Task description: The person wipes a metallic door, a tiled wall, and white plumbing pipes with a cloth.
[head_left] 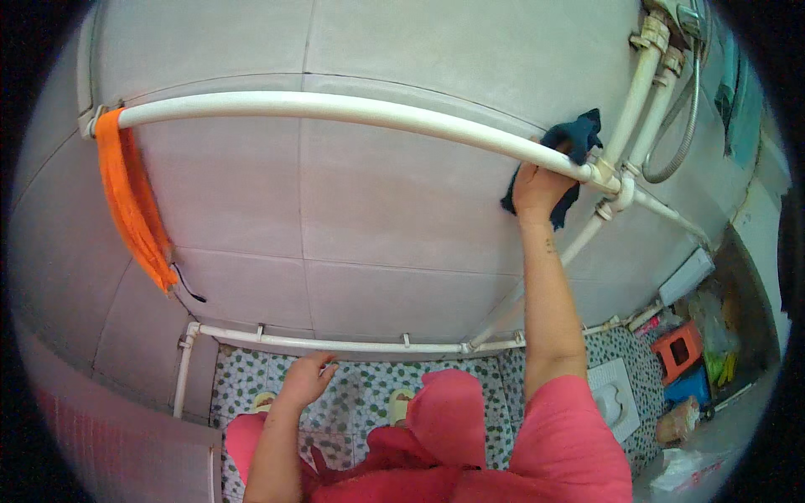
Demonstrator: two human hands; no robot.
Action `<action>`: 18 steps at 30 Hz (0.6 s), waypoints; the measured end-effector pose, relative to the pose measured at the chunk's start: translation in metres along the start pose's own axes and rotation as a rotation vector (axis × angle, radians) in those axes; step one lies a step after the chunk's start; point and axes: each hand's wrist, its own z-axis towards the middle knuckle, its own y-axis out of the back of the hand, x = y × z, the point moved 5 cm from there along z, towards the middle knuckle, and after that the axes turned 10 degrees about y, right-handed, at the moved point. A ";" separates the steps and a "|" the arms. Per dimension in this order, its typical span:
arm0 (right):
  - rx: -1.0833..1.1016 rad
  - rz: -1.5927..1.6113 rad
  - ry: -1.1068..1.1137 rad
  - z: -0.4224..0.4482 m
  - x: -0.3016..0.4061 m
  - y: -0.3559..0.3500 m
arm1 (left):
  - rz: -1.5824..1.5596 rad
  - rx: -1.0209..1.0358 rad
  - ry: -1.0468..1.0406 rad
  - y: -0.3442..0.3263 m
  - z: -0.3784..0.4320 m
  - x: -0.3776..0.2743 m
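My right hand [542, 187] reaches up to the right end of a long white pipe [327, 107] that runs along the tiled wall. It holds a dark blue cloth [569, 135] against the wall and behind the pipe, and parts of the cloth stick out above and below my fingers. Low in front of my body, my left hand [309, 379] hangs free with its fingers apart, over the patterned floor. An orange towel [129, 201] is draped over the pipe's left end.
Upright white pipes [638, 94] and a metal shower hose [682, 151] stand right of the cloth. A lower pipe [365, 346] follows the wall's base. On the right floor are a squat toilet [610, 399], an orange plastic stool [678, 353] and a blue container [688, 386].
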 end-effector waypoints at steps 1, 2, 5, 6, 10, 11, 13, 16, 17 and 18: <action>0.128 0.046 -0.065 -0.015 -0.002 -0.009 | -0.001 -0.022 -0.011 0.002 -0.001 0.000; 0.028 0.071 -0.034 -0.031 -0.001 -0.004 | 0.019 -0.009 -0.008 0.003 -0.001 -0.004; 0.052 0.224 -0.094 -0.107 0.000 -0.004 | 0.079 0.015 0.012 -0.001 0.000 -0.003; 0.195 0.193 -0.188 -0.149 -0.004 -0.010 | 0.074 0.017 -0.001 -0.004 0.002 -0.002; 0.569 0.346 -0.412 -0.290 -0.005 -0.010 | 0.077 0.027 -0.014 -0.012 0.008 0.004; 0.561 0.349 -0.415 -0.294 -0.008 -0.006 | 0.094 0.053 0.012 -0.011 0.010 0.007; 0.409 0.441 -0.583 -0.299 -0.029 0.006 | 0.055 0.075 0.012 -0.016 0.015 0.009; -0.045 0.820 -1.037 -0.233 -0.021 0.043 | 0.025 0.040 0.001 -0.018 0.015 0.011; -0.195 1.029 -1.199 -0.207 -0.011 0.058 | 0.035 0.028 0.003 -0.015 0.013 0.011; -0.243 0.968 -1.138 -0.184 -0.018 0.073 | 0.038 0.018 -0.003 -0.013 0.013 0.007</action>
